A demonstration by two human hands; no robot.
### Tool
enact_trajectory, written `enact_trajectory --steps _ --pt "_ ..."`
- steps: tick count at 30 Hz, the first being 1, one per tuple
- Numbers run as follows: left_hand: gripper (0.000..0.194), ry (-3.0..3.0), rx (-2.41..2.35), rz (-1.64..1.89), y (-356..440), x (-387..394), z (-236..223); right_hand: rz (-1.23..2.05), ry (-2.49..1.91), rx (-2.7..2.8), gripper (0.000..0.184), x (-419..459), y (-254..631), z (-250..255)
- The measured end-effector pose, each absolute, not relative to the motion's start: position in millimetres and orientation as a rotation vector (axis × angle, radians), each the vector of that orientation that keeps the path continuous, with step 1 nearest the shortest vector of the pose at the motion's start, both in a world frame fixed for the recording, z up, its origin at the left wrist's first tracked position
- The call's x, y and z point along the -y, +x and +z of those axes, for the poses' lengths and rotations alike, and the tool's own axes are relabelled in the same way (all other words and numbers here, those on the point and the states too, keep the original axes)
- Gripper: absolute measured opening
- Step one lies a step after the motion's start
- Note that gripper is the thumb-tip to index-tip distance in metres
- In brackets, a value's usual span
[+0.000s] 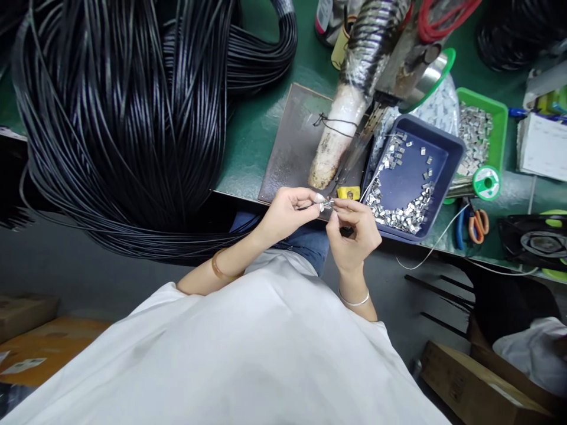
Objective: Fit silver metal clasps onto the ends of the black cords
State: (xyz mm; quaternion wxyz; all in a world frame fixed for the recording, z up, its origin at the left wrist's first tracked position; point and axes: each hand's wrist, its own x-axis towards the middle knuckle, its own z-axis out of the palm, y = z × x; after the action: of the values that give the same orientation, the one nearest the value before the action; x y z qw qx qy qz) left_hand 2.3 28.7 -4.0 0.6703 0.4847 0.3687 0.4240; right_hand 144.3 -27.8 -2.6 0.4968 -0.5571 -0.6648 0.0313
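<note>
My left hand (287,211) and my right hand (354,231) meet at the table's front edge, fingertips pinched together on a small shiny metal clip (326,204). What looks like a thin cable end runs into the left hand's grip. Just right of the hands stands a blue tray (436,177) with several small metal clips (401,215) in it. Directly beyond the hands a taped, wrapped tool nozzle (339,139) points down onto a brown metal plate (295,141). A small yellow block (349,192) lies by the nozzle tip.
A large bundle of black cables (128,118) covers the left of the green table (259,118). A green tray (481,127) of clips, a solder spool (486,183), orange-handled pliers (476,225) and a thin white wire (436,245) lie to the right. Cardboard boxes (469,383) stand on the floor.
</note>
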Motion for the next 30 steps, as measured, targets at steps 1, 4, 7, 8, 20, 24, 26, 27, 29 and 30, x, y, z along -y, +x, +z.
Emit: enact_trajectory --steps 1,4,7,8,20,24,26,27,29,30 --pt "0.016 1.076 -0.828 0.954 3.1 -28.5 -3.5 0.091 -1.349 1.605 0.012 27.8 144.3 -2.5" --pt "0.015 1.039 -0.831 0.95 5.3 -28.4 0.0 0.106 -1.354 1.596 0.012 26.9 144.3 -1.6" --pt "0.012 1.066 -0.853 0.96 6.1 -28.4 4.4 0.078 -1.346 1.589 0.014 25.2 144.0 -0.5" --pt "0.012 1.089 -0.858 0.964 5.8 -28.3 5.2 0.073 -1.34 1.59 0.014 24.8 143.9 -0.2" --pt "0.015 1.181 -0.861 0.908 2.7 -26.1 -5.5 0.128 -1.341 1.588 0.015 26.1 145.4 -3.5" --pt "0.014 1.229 -0.88 0.956 4.9 -24.6 -2.3 0.037 -1.36 1.608 0.015 22.6 143.2 -1.4" --pt "0.014 1.259 -0.879 0.981 4.5 -24.6 -0.8 0.008 -1.356 1.611 0.016 21.8 142.2 -0.8" --pt "0.014 1.27 -0.874 0.985 4.0 -24.8 -0.7 -0.003 -1.351 1.617 0.016 21.8 142.0 -0.8" --pt "0.015 1.273 -0.864 0.964 2.5 -25.1 -1.6 -0.006 -1.338 1.633 0.015 23.1 142.3 -1.7" --pt "0.015 1.27 -0.861 0.944 1.7 -25.1 -2.5 0.004 -1.335 1.642 0.014 24.3 143.0 -2.3"
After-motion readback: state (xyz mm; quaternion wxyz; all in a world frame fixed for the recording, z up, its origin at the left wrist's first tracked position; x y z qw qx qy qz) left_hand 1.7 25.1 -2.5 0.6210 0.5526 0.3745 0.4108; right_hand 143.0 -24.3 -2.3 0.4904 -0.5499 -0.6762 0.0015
